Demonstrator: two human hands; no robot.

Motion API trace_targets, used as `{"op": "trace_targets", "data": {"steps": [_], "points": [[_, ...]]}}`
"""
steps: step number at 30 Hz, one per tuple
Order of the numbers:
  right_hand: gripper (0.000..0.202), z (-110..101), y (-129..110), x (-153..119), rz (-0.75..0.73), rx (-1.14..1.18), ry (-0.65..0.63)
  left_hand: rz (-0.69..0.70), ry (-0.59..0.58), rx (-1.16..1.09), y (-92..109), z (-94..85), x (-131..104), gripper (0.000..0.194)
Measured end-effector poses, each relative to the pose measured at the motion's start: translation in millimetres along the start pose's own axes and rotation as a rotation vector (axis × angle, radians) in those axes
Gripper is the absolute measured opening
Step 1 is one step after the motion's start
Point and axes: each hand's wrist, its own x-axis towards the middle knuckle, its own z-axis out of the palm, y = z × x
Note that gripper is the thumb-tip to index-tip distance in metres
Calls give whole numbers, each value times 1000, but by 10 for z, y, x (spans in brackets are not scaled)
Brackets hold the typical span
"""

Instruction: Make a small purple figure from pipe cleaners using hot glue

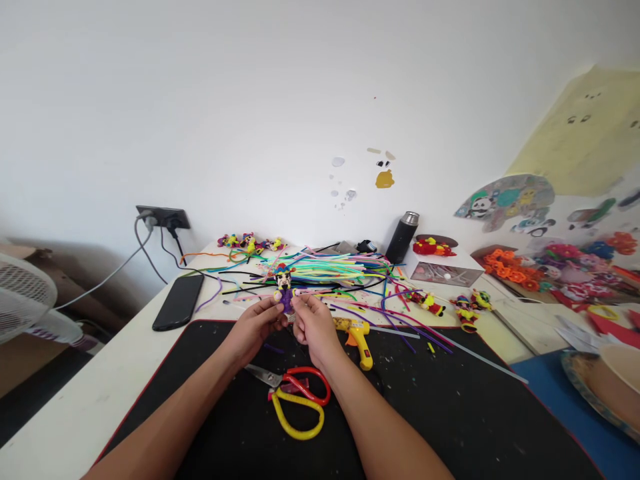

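Between my two hands, a small pipe-cleaner doll (283,280) stands upright, with a colourful hat, a pale face with black trim and a purple body. My left hand (260,322) pinches its body from the left. On the other side, my right hand (311,323) has its fingers closed on the doll's right edge; the fingertips partly cover the lower body. Scissors (300,413) with one red and one yellow handle lie on the black mat (430,413) just below my hands. A yellow glue gun (361,340) rests right of my right hand, with a clear glue stick (480,361) nearby.
A heap of coloured pipe cleaners (330,267) spreads behind my hands. A phone (179,302) lies left, near a wall socket (163,217) with cables. A black thermos (403,237) and a white box (445,270) stand back right. Finished dolls (465,312) lie right; a fan (25,293) stands far left.
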Motion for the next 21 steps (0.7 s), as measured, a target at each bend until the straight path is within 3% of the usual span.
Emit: {"op": "trace_targets", "data": {"steps": [21], "points": [[49, 3, -18, -6, 14, 5, -17, -11, 7, -45, 4, 19, -1, 31]]}}
